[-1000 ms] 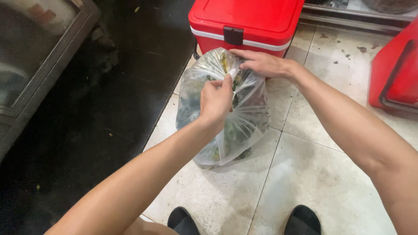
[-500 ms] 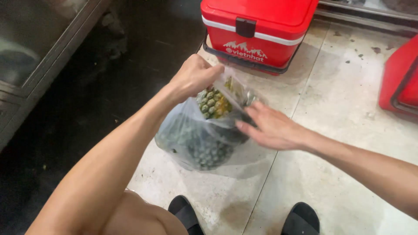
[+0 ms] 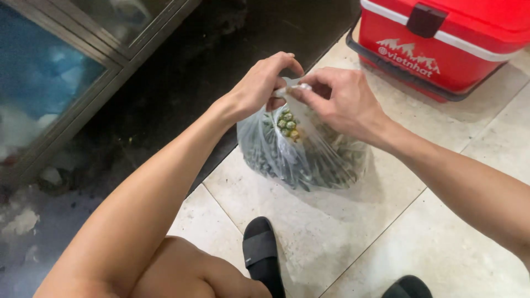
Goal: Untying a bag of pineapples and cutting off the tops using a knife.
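left hand and right hand now both pinching the gathered neck of the clear plastic bag of green fruit, right hand having come up off its side, bag sitting near the red plastic cooler box

A red cooler box stands on pale, stained floor tiles. Left of it runs a dark, grimy floor strip, and farther left a metal-framed glass cabinet.

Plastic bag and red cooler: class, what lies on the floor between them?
In the head view, only bare pale floor tile lies between the clear plastic bag and the red cooler. The right hand hangs above that stretch.
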